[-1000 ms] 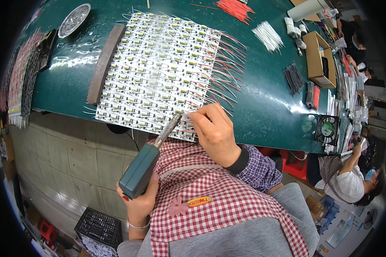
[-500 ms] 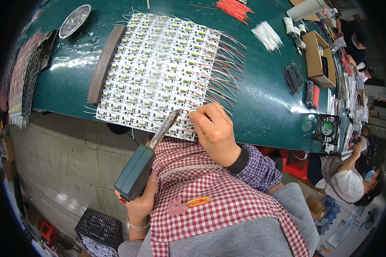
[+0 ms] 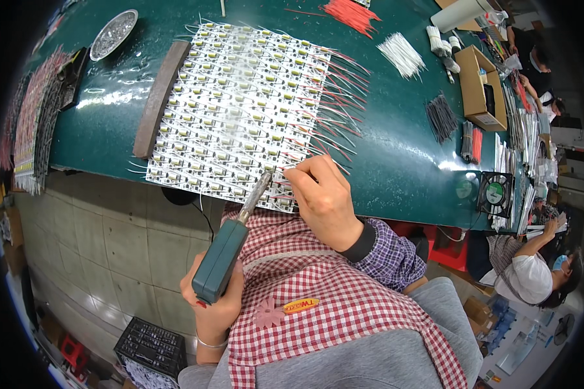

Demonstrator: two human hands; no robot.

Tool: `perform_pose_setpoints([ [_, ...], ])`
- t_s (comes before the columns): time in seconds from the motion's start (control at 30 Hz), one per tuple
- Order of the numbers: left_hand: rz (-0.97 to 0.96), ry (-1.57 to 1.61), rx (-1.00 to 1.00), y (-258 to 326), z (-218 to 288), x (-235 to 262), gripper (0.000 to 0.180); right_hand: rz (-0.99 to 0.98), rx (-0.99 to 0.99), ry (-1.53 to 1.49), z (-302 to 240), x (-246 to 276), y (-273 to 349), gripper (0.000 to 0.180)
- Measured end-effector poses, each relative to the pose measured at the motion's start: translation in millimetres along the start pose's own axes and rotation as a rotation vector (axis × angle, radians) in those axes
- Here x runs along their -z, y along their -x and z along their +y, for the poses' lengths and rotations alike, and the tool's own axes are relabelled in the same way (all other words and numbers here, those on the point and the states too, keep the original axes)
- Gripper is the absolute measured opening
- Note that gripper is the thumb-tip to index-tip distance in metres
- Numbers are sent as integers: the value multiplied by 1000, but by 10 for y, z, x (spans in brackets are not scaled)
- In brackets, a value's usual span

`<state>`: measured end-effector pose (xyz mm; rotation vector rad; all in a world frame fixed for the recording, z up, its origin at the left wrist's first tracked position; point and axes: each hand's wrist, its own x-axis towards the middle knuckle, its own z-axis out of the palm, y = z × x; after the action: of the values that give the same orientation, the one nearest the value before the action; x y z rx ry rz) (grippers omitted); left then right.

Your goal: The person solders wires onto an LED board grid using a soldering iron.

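My left hand (image 3: 222,303) is wrapped round the dark green handle of a soldering iron (image 3: 218,259). The iron's scorched metal tip points up and away, at the near right part of a white panel of circuit boards (image 3: 204,139). Rows of small yellowish and black components and thin white wires cover this panel. Red and white wires (image 3: 344,107) stick out along its right edge. Close beside the tip, my right hand (image 3: 326,202) pinches a thin wire at the panel's near right corner; its fingertips partly hide the wire.
A brown bar (image 3: 161,100) lies along the panel's left edge. On the green table (image 3: 396,152) are a silver dish (image 3: 113,35), red wires (image 3: 350,16), white wires (image 3: 401,55), black wires (image 3: 442,118), a cardboard box (image 3: 479,87) and a small fan (image 3: 495,194). Other people sit at right.
The soldering iron's handle has swung right and more upright with my left hand, and its tip has shifted slightly left and nearer to me. My right hand stays almost in place.
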<state>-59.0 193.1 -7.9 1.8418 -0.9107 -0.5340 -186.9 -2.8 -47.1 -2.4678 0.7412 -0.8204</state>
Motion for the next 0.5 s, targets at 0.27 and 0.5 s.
perform_pose_setpoints([
  [0.27,306,105,80,-1,-130,211,32,11,-19,7,-4,6,-37,24],
  [0.5,622,76,-220,-922,205,471,32,-34,-11,-12,-2,142,-3,28],
])
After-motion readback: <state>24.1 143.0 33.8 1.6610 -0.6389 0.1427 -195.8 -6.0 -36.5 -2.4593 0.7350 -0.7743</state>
